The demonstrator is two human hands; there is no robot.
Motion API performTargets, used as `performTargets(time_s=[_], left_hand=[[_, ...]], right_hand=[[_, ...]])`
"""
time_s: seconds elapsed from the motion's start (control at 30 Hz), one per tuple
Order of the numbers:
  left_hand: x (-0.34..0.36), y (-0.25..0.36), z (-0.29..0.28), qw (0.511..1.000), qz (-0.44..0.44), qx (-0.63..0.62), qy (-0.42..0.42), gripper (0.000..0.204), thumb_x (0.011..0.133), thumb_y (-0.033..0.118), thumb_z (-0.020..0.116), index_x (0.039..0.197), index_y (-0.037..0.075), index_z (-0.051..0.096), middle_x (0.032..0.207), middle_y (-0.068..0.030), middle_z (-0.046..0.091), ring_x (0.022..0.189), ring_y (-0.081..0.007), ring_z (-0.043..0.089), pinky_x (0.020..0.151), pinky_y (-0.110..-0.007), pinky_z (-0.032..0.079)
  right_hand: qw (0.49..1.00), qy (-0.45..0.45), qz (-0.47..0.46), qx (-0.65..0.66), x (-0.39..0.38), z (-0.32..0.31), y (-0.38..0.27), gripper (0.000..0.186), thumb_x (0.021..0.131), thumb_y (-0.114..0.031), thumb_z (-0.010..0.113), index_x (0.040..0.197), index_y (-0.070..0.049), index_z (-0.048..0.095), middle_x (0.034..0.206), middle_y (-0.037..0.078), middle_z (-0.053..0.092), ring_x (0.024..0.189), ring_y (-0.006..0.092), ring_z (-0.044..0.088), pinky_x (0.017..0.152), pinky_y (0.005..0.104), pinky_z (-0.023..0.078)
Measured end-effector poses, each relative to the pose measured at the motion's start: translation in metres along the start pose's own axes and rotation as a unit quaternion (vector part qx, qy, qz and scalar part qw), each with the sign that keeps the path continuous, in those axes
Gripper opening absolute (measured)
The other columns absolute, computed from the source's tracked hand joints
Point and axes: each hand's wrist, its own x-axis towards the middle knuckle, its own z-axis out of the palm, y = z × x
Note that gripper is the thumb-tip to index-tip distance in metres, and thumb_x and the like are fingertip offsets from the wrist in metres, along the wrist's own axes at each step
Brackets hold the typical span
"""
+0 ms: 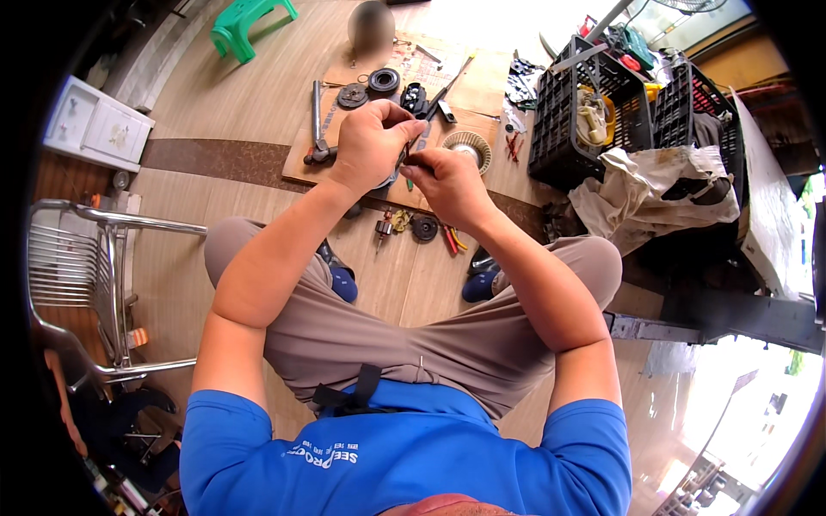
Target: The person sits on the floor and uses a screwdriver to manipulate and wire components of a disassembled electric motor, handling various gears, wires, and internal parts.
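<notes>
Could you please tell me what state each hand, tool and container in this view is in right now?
left hand: closed around a small dark part, held above the knees.
right hand: fingers pinched on a thin tool at that part.
hammer: lying flat on the cardboard sheet.
round fan grille: lying flat on the cardboard.
black crates: upright, filled with rags and tools.
green stool: standing upright.
metal chair: standing, unoccupied.

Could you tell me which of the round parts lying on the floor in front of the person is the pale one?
It is the ribbed, cream-coloured ring beside the right hand. The disc, the ring and the wheel are all dark.
</notes>
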Motion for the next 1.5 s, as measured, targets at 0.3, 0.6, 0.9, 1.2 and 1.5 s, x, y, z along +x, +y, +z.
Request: performTargets(time_s=[0.3, 0.6, 0.9, 1.2, 1.5], left_hand=[[0.007, -0.006, -0.015, 0.952, 0.000, -0.210, -0.221, 0.013, 0.094, 0.005, 0.057, 0.101, -0.002, 0.065, 0.096, -0.0074, 0.068, 0.085, -0.0112, 0.063, 0.079, -0.024, 0.051], [0.001, -0.007, -0.010, 0.991, 0.029, -0.060, -0.114, 0.009, 0.088, 0.004, 0.064, 0.092, -0.004, 0.067, 0.084, -0.0056, 0.069, 0.078, -0.0092, 0.062, 0.072, -0.023, 0.050], [-0.006, -0.006, 0.006, 0.996, 0.041, 0.074, -0.037, 0.011, 0.084, 0.007, 0.070, 0.087, -0.004, 0.067, 0.078, -0.0062, 0.069, 0.070, -0.0081, 0.061, 0.064, -0.023, 0.049], [0.007, -0.009, -0.008, 0.963, 0.009, -0.178, -0.201, 0.011, 0.093, 0.006, 0.059, 0.099, -0.002, 0.064, 0.093, -0.0064, 0.069, 0.084, -0.0109, 0.063, 0.079, -0.024, 0.050], [0.003, -0.006, -0.009, 0.978, -0.004, -0.174, -0.113, 0.006, 0.090, 0.003, 0.062, 0.093, -0.002, 0.062, 0.087, -0.0062, 0.067, 0.082, -0.0121, 0.063, 0.077, -0.025, 0.051]], right_hand=[[0.981, -0.071, 0.088, 0.157, 0.003, -0.011, 0.007, 0.017, 0.090, -0.010, 0.066, 0.095, 0.007, 0.068, 0.072, -0.002, 0.059, 0.066, 0.0053, 0.050, 0.060, 0.0238, 0.044], [0.995, -0.044, 0.057, 0.062, 0.002, -0.014, 0.002, 0.017, 0.087, -0.011, 0.067, 0.097, 0.003, 0.068, 0.065, 0.005, 0.059, 0.060, 0.0084, 0.049, 0.056, 0.0267, 0.043], [0.996, 0.004, -0.026, -0.088, -0.002, 0.001, 0.011, 0.012, 0.083, -0.010, 0.065, 0.088, 0.001, 0.066, 0.072, 0.021, 0.061, 0.062, 0.0324, 0.060, 0.060, 0.0368, 0.047], [0.984, -0.103, 0.077, 0.121, 0.006, -0.023, 0.013, 0.016, 0.087, -0.012, 0.066, 0.093, 0.002, 0.068, 0.072, 0.007, 0.059, 0.067, 0.0156, 0.053, 0.062, 0.0297, 0.043], [0.978, -0.082, 0.087, 0.168, 0.006, -0.017, 0.017, 0.016, 0.084, -0.011, 0.070, 0.094, 0.002, 0.070, 0.071, 0.008, 0.066, 0.064, 0.0106, 0.057, 0.063, 0.0295, 0.049]])
